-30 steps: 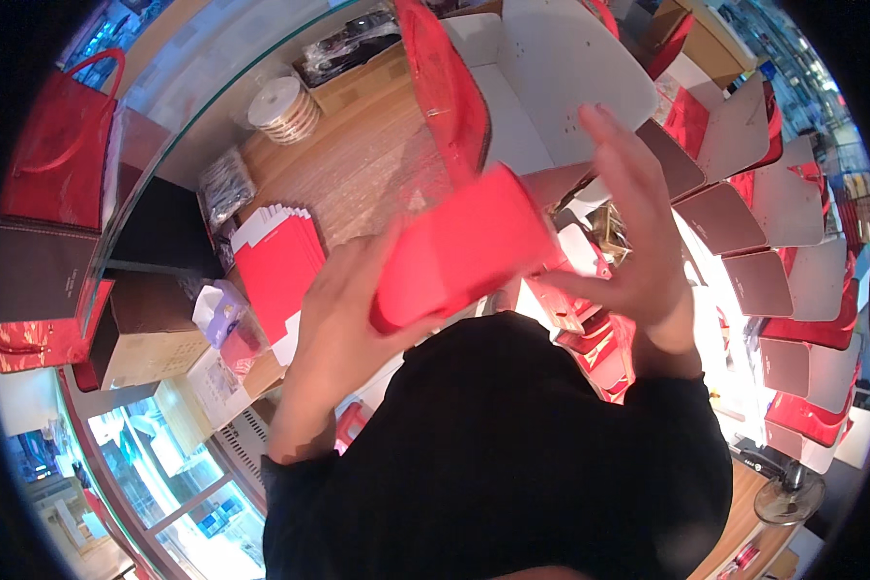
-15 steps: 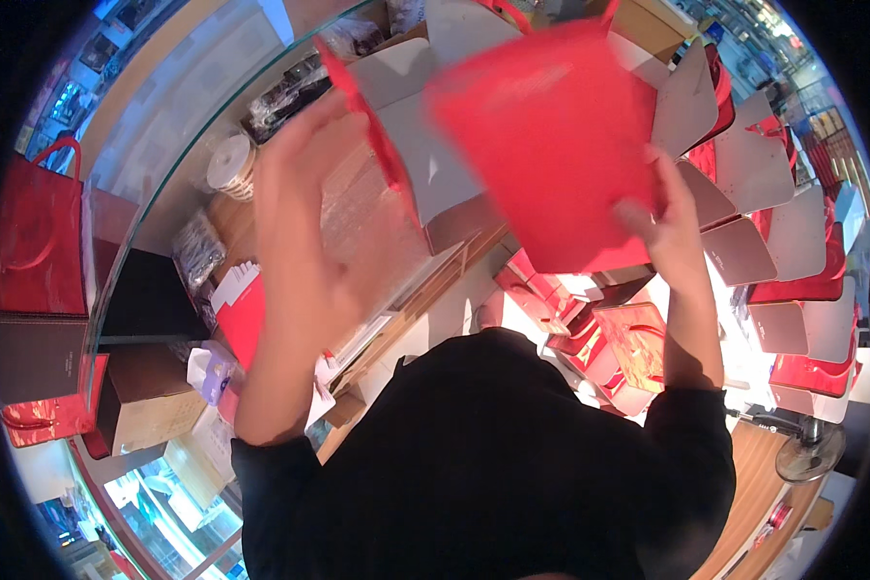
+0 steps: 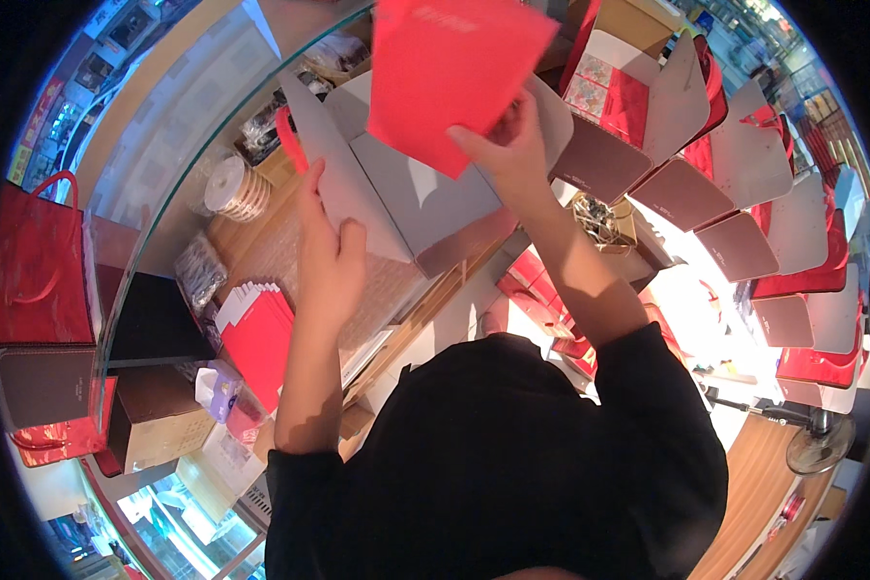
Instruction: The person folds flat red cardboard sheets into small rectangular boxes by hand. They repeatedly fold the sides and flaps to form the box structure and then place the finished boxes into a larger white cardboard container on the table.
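Note:
My right hand [image 3: 503,145] grips the lower edge of a flat red paper piece [image 3: 449,77], thumb on the near face. It is raised over an open gift box [image 3: 411,188] with a grey inside and a brown front flap. My left hand [image 3: 327,261] is at the box's left wall, index finger stretched along its edge and thumb apart. Beside its fingertips is a red ribbon handle [image 3: 290,140]. How firmly the left hand touches the wall cannot be made out.
More open gift boxes [image 3: 681,188] line the right side. On the counter lie fanned red paper pieces [image 3: 261,338], ribbon spools [image 3: 237,188] and a tissue pack [image 3: 217,387]. A glass edge [image 3: 169,198] runs along the left. Red bags [image 3: 541,290] stand on the floor.
My right hand has carried the red paper piece left and up, over the open box. My left hand has come down and right, to the box's left wall.

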`<state>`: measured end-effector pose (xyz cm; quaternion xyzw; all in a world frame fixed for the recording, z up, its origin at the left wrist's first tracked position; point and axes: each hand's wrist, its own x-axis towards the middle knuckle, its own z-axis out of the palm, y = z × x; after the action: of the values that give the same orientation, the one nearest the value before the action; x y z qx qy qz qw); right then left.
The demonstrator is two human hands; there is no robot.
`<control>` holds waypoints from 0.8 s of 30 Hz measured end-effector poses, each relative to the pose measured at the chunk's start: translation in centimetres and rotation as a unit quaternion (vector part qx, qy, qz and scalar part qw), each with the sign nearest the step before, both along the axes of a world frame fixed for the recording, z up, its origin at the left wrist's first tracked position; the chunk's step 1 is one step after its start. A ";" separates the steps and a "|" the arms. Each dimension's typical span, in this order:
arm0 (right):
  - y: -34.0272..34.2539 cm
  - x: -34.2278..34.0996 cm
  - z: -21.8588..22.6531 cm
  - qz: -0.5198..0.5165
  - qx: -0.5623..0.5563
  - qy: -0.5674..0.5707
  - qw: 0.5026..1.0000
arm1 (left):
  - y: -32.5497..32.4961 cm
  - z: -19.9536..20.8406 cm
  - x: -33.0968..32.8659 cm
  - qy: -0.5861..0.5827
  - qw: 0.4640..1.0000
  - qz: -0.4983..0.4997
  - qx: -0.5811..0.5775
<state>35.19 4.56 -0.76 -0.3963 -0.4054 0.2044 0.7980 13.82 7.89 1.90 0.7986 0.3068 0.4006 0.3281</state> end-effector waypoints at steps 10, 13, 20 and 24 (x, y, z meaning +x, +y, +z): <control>6.3 -0.7 -1.4 -0.110 -0.400 -0.613 0.672 | -1.9 0.6 -2.4 0.009 0.999 0.032 -0.002; 8.1 -1.7 -1.6 -0.122 -0.442 -0.656 0.600 | -1.6 0.5 -2.6 0.020 0.999 0.030 0.012; 9.6 -1.3 -5.1 -0.115 -0.428 -0.750 0.491 | -1.6 0.6 -3.3 0.036 0.998 0.028 0.031; 9.7 -0.6 -9.5 -0.073 -0.434 -0.762 0.475 | -1.9 1.0 -3.0 0.034 0.999 0.023 -0.005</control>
<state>34.64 14.29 -10.27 -0.7200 -0.6830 -0.0871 -0.0868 10.85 6.00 2.93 0.8028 0.3380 0.3790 0.3126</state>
